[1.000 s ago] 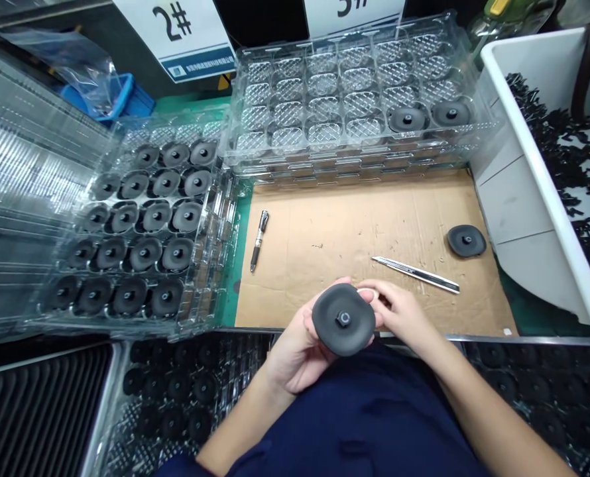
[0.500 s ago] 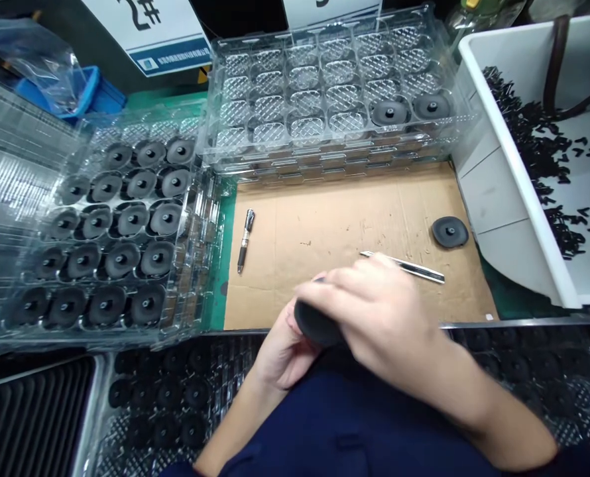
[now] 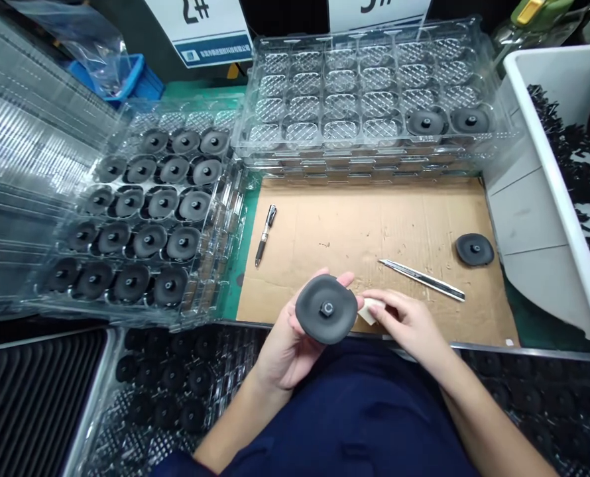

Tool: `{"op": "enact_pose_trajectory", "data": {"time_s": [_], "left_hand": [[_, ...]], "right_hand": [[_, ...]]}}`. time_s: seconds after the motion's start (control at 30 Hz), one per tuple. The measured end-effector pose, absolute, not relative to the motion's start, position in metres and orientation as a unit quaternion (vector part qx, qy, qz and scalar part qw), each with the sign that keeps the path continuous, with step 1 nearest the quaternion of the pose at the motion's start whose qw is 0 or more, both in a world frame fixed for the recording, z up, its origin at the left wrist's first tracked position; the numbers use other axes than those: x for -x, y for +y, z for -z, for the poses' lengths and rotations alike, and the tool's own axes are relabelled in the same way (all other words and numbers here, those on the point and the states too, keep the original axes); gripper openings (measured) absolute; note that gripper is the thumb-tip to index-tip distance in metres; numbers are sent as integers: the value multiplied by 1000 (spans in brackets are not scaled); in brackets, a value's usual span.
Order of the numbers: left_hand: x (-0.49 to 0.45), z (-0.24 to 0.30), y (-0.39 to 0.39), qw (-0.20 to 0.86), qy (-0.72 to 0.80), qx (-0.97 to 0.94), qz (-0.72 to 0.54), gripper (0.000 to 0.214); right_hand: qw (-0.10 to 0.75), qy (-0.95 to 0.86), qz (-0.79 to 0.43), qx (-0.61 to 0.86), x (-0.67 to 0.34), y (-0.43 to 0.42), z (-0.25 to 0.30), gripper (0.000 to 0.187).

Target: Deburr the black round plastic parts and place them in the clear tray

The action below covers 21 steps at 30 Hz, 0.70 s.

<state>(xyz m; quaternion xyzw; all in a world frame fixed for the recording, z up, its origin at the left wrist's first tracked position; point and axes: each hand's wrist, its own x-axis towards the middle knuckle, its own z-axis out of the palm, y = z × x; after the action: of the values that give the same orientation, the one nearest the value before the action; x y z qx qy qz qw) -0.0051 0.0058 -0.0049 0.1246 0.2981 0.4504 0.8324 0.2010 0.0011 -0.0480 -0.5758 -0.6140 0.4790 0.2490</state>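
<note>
My left hand (image 3: 292, 351) holds a black rounded disc-shaped part (image 3: 315, 318), its face with the small central post turned up toward me. Just right of it, my right hand (image 3: 409, 321) pinches a small white piece (image 3: 371, 310), which may be a folded cloth or pad; its kind is unclear. Both hands are over the near edge of a cardboard sheet (image 3: 315, 212). A slim craft knife (image 3: 424, 280) lies on the sheet beyond my right hand. Another black disc part (image 3: 474, 250) rests at the sheet's right side.
A pen (image 3: 266, 235) lies on the left of the cardboard. Clear trays of black discs (image 3: 163, 202) stand at left, and stacked clear trays (image 3: 342, 129) at the back. On the right, a white bin (image 3: 538, 152) holds many small black pieces. A blue bin (image 3: 146, 83) sits back left.
My right hand has come off the black disc and moved right, now showing a white piece in its fingers. The disc has turned face up in my left hand. The view has shifted slightly.
</note>
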Motion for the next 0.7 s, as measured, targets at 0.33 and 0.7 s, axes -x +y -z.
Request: {"op": "enact_pose_trajectory", "data": {"time_s": [0.33, 0.7], "left_hand": [[-4, 3, 5, 810, 337, -140, -458, 52], [-6, -5, 8, 774, 380, -169, -477, 48]], "right_hand": [[410, -757, -247, 445, -158, 12, -42, 32], [380, -812, -249, 366, -148, 18, -34, 29]]}}
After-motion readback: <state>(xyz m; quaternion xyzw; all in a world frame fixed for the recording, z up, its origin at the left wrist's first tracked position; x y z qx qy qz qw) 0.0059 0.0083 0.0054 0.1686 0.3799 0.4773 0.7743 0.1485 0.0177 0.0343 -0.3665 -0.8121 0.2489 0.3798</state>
